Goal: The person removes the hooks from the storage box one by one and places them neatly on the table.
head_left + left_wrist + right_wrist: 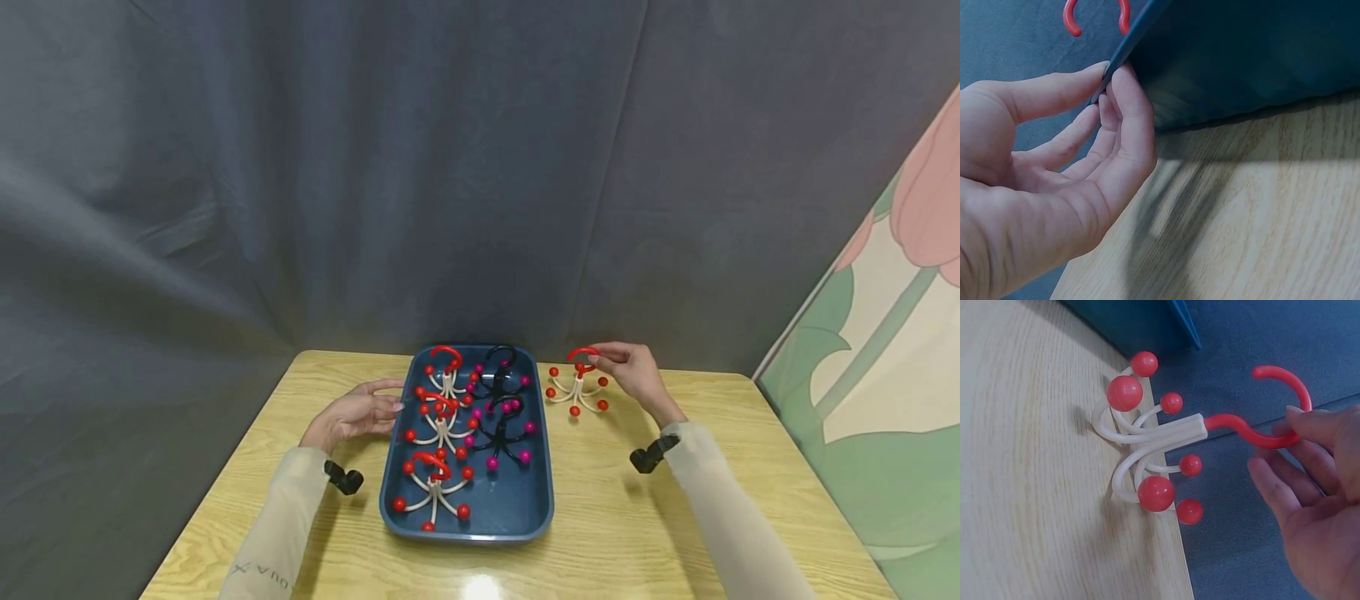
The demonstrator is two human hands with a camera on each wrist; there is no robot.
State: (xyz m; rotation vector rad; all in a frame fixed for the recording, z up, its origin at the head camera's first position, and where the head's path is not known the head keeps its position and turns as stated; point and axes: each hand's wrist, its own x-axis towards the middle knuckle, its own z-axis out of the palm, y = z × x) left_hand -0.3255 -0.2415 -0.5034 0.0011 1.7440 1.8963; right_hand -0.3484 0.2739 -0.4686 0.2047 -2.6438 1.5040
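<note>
My left hand [358, 414] pinches the left rim of a blue plastic tray [512, 504], thumb on the inner side and fingers on the outer side in the left wrist view. To the right of the tray, my right hand [633, 375] holds a white multi-arm hanger hook [1179, 431] by its curved red top, between thumb and fingers. This hook stands upright, its several arms spread low over the table and tipped with red balls. Inside the tray, white hooks with red balls [434, 487] line the left side. Black hooks with magenta balls [501, 433] sit on the right side.
The tray stands on a light wood table [600, 517]. Behind the table's far edge hangs a dark grey-blue curtain [465, 183]. A panel with a tulip print [892, 375] is at the right.
</note>
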